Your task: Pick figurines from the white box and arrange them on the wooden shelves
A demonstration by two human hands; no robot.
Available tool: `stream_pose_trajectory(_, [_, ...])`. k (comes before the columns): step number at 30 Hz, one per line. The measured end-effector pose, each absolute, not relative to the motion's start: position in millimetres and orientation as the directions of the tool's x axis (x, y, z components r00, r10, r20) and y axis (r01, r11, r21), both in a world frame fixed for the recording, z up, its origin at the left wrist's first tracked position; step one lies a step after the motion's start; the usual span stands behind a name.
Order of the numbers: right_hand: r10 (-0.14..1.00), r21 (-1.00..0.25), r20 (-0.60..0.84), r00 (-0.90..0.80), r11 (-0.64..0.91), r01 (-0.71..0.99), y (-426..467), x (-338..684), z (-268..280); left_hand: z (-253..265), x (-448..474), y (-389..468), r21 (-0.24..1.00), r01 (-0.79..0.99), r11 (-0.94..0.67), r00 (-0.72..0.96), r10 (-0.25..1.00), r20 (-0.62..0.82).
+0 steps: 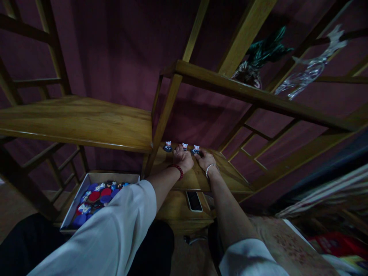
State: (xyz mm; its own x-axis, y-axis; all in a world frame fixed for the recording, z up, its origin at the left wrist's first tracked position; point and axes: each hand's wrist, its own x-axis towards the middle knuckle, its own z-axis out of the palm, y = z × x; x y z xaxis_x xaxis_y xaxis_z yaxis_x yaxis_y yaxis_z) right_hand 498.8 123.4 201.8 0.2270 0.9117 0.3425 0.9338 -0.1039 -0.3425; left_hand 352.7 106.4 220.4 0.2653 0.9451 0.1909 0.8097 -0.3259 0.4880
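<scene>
Three small white-and-dark figurines on dark round bases stand in a row on the wooden shelf [227, 174]. The left figurine [168, 146] is apart from both hands. My left hand [183, 158], with a red bead bracelet, has its fingers closed at the middle figurine [184, 147], hiding its base. My right hand [206, 159], with a silver bangle, pinches the base of the right figurine [196, 148] between thumb and fingers; part of this grip is hidden.
A cardboard box [69, 211] of colourful figurines stands at lower left. A phone [194, 201] lies on the lower ledge. Wooden posts and a higher shelf [77, 122] frame the space. A clear deer ornament [313, 71] and a plant [267, 50] are above right.
</scene>
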Motion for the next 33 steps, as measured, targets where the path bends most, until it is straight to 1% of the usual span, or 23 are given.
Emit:
stream_pose_trajectory(6, [0.916, -0.32, 0.308, 0.257, -0.154, 0.935, 121.8, 495.7, 205.3, 221.3, 352.2, 107.6, 0.478, 0.815, -0.327, 0.267, 0.945, 0.191])
stream_pose_trajectory(10, [0.918, -0.318, 0.302, 0.257, -0.157, 0.935, 119.9, 494.1, 206.8, 222.4, 352.3, 107.9, 0.467, 0.826, -0.317, 0.262, 0.948, 0.179])
stream_pose_trajectory(16, [0.917, -0.334, 0.302, 0.261, -0.154, 0.93, 118.6, 493.2, 207.7, 223.8, 350.6, 105.3, 0.45, 0.824, -0.345, 0.283, 0.938, 0.201])
stream_pose_trajectory(24, [0.914, -0.413, 0.287, 0.286, -0.151, 0.898, 119.6, 494.4, 206.8, 218.9, 348.8, 106.3, 0.5, 0.788, -0.359, 0.29, 0.933, 0.213])
stream_pose_trajectory(33, [0.915, -0.373, 0.299, 0.272, -0.151, 0.916, 122.0, 495.7, 206.6, 214.8, 344.8, 100.7, 0.523, 0.757, -0.393, 0.306, 0.919, 0.248])
